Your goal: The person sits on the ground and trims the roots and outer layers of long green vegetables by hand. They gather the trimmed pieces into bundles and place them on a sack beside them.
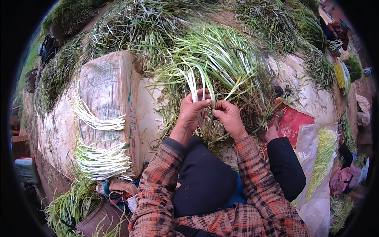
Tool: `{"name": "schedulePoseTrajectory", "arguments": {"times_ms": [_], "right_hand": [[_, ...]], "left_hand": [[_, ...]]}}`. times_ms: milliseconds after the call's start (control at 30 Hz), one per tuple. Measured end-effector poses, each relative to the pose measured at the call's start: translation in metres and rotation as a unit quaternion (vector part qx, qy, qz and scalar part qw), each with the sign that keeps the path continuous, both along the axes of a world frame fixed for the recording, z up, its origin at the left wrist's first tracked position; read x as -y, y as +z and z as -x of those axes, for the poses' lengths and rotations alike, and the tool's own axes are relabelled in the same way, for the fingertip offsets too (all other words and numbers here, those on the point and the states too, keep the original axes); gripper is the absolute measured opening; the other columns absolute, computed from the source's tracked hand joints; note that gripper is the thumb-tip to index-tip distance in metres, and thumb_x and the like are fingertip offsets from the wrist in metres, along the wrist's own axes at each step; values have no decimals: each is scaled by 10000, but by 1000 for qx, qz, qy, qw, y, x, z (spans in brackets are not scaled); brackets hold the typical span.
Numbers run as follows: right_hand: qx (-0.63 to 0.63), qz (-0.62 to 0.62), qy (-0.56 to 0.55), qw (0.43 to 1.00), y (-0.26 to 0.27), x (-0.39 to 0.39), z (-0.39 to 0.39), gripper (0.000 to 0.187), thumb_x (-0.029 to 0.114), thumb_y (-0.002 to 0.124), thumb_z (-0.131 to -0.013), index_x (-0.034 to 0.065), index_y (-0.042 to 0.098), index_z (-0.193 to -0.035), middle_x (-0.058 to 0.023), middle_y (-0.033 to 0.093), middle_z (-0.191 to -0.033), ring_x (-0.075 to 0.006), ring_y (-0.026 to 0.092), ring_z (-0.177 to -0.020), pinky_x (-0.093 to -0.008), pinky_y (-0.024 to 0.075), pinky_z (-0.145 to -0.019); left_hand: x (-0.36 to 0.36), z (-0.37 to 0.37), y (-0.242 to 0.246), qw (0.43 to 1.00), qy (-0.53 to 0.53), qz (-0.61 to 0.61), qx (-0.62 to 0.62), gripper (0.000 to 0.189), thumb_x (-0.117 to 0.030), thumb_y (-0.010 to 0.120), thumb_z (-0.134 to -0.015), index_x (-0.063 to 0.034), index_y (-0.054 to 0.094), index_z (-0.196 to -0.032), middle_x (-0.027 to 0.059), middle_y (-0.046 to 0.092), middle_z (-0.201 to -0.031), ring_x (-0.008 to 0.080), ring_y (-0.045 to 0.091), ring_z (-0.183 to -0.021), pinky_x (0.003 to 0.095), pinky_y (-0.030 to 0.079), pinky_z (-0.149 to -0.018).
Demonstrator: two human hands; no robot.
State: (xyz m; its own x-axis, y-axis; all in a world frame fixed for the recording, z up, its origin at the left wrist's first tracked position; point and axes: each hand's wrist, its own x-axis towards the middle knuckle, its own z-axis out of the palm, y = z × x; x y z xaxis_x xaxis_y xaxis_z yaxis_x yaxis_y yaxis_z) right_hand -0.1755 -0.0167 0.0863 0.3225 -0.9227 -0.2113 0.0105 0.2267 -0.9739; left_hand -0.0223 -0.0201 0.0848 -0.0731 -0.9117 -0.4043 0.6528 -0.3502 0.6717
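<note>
My left hand [194, 111] is closed around several long stalks [192, 84] with white stems and green leaves, which look like leeks or garlic chives. Close beside it, my right hand [228, 115] pinches the lower part of one stalk between thumb and finger. Under and beyond both hands lies a large heap of uncleaned stalks [225, 59] with brown, withered matter at the near end. To the left, a woven plastic sack [102, 71] bears a small bundle of white stems [97, 117] and, nearer me, a larger bundle [102, 161].
Loose green leaves [133, 23] are piled along the far side. A red printed sheet [293, 121] lies at the right, near my foot. Beyond my right knee, pale stalks [321, 160] rest on a whitish sheet [314, 207]. A person [337, 32] is at the far right.
</note>
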Motion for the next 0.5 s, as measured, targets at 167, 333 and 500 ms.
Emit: {"name": "schedulePoseTrajectory", "arguments": {"times_ms": [167, 333, 500], "right_hand": [[-45, 5, -47, 998, 8, -4, -5, 93, 36, 606, -812, -4, 580, -892, 8, 577, -793, -53, 546, -744, -207, 465, -657], [19, 58, -173, 983, 0, 4, -18, 103, 49, 622, -819, 7, 598, -909, -16, 615, -843, -75, 570, -761, -225, 475, -688], [161, -59, -172, 970, -10, -1, -3, 108, 80, 577, -863, 16, 581, -950, -52, 632, -900, -104, 589, -802, -243, 469, -731]], "left_hand": [[0, 3, 2, 999, 25, -21, 44, 375, 34, 665, -732, -10, 537, -1082, 46, 620, -819, 122, 599, -609, 220, 448, -393], [-2, 11, -1, 996, 18, -19, 83, 367, 50, 654, -725, -25, 533, -1063, 39, 628, -807, 119, 599, -617, 233, 451, -412], [-3, 8, -4, 994, 67, -47, 72, 344, 75, 616, -744, -13, 524, -1064, 63, 635, -790, 163, 650, -677, 246, 468, -409]]}}
